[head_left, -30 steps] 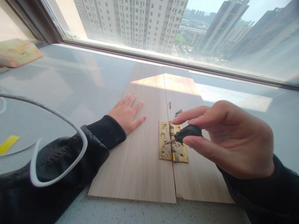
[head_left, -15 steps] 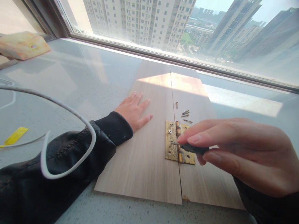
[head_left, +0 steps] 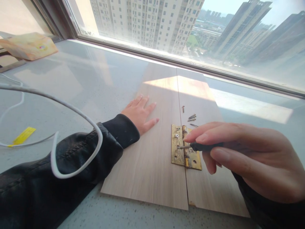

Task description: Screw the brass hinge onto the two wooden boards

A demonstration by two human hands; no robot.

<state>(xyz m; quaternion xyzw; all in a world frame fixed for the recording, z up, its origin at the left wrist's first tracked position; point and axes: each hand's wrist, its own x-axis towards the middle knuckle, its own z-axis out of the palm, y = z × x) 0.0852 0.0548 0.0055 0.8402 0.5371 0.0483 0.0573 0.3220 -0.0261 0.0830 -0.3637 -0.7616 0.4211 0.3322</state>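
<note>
Two light wood boards lie side by side on a grey sill, the left board (head_left: pixel 147 165) and the right board (head_left: pixel 202 95). A brass hinge (head_left: pixel 177 156) spans the seam between them. My right hand (head_left: pixel 250 159) grips a small black-handled screwdriver (head_left: pixel 202 146), its tip resting on the hinge's left leaf. My left hand (head_left: pixel 140 113) lies flat, fingers spread, on the left board. Several loose screws (head_left: pixel 191 117) lie on the right board just beyond the hinge.
A white cable (head_left: pixel 71 111) loops over my left sleeve. A yellow tag (head_left: pixel 22 135) lies on the grey sill (head_left: pixel 71 76) at the left. A yellowish packet (head_left: pixel 30 46) sits at the far left corner. The window frame (head_left: pixel 214 71) runs along the back.
The view has shifted, so boards and hinge sit further right in the frame. My right hand has lowered and flattened over the screwdriver, which now lies more level. My left hand stays on the board.
</note>
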